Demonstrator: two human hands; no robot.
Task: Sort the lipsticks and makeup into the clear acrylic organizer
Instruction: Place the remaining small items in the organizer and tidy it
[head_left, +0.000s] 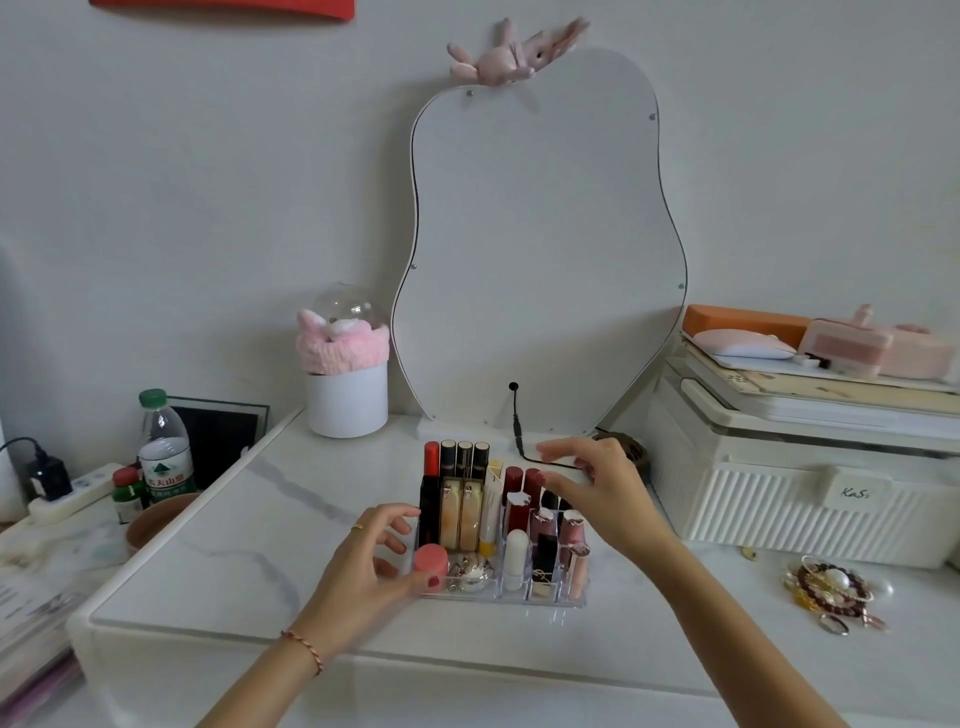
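The clear acrylic organizer (571, 603) stands in the middle of the white marble-look tabletop. It holds upright lipsticks, gold compacts (460, 514), a white balm stick (516, 558) and several tubes. My left hand (363, 566) is at its front left corner, thumb and curled fingers pinching a round pink jar (431, 560). My right hand (597, 488) hovers over the back right slots with its fingers loosely spread. Its thumb tip touches the cap of a dark red lipstick (531, 480), and nothing is held in it.
A pear-shaped mirror (540, 249) and its black cable (519, 436) stand behind the organizer, with a white cylinder with a pink headband (347, 395) at the left. White ribbed storage boxes (779, 499) fill the right, with jewellery (831, 587) in front. A water bottle (165, 447) stands far left.
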